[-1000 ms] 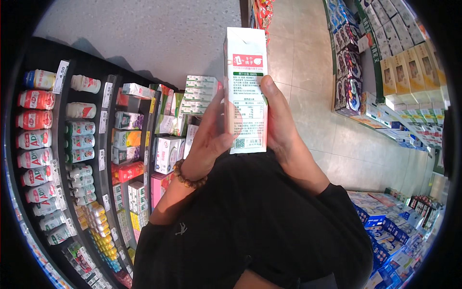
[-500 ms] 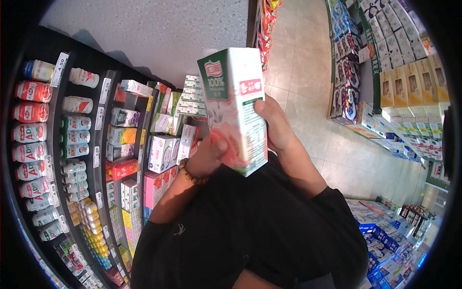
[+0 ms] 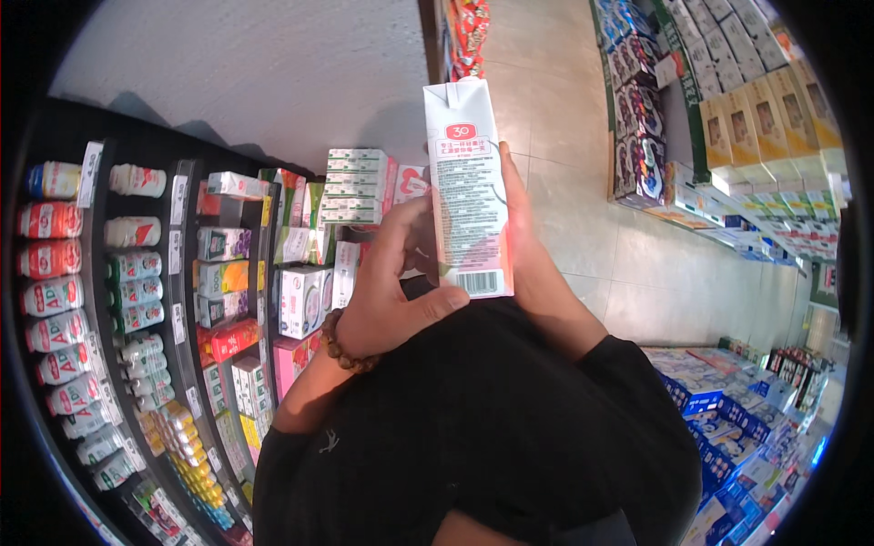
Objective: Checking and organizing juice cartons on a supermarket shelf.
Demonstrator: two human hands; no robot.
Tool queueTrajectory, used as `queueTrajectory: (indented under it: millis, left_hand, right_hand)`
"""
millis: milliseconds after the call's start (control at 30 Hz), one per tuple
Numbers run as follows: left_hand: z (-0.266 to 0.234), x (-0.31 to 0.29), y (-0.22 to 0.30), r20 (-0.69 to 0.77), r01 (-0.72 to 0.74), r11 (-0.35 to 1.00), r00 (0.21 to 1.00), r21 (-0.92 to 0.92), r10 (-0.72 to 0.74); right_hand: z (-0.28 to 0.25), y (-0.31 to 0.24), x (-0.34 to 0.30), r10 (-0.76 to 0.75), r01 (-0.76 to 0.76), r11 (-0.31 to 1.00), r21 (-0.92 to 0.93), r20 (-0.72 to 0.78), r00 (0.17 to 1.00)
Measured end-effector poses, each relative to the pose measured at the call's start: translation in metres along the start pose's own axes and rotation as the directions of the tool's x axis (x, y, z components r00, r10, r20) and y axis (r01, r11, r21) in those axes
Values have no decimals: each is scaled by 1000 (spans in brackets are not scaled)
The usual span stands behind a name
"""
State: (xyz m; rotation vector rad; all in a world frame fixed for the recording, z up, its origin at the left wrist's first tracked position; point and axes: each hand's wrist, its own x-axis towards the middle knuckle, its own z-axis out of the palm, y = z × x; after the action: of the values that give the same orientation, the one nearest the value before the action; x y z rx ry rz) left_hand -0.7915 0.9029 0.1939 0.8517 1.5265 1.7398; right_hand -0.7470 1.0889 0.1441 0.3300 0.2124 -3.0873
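Observation:
A tall juice carton is held upright in front of me, its white printed side with a barcode at the bottom facing me. My left hand grips its lower left, the thumb lying across the bottom edge near the barcode. A beaded bracelet circles that wrist. My right hand wraps the carton's right side, with most of its fingers hidden behind it. Pinkish print shows along the carton's lower edges.
Dark shelves on the left bear bottled drinks, small boxes and price tags. White-and-green cartons are stacked behind my left hand. Across the tiled aisle stand boxed goods. Blue boxes lie at lower right.
The carton has been turned, so its text-and-barcode side now faces me instead of the green-and-fruit front. My left thumb has moved to its bottom edge, and the right hand has slid farther behind.

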Motion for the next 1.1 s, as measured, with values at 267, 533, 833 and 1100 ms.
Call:
queueTrajectory:
  millis: [267, 533, 833, 1100]
  left_hand:
    - [6, 5, 5, 43, -30, 999, 999, 22, 29]
    - [-1, 3, 2, 79, -4, 1000, 997, 25, 2]
    - [-5, -2, 3, 68, 8, 1000, 998, 10, -8]
    - [-8, -4, -4, -5, 32, 997, 999, -65, -32]
  right_hand:
    - [-6, 6, -2, -58, 58, 998, 39, 2, 998]
    - [-3, 7, -2, -94, 94, 995, 19, -20, 995]
    - [-3, 10, 1, -86, 85, 996, -26, -8, 996]
    - [-8, 6, -1, -95, 90, 991, -98, -46, 994]
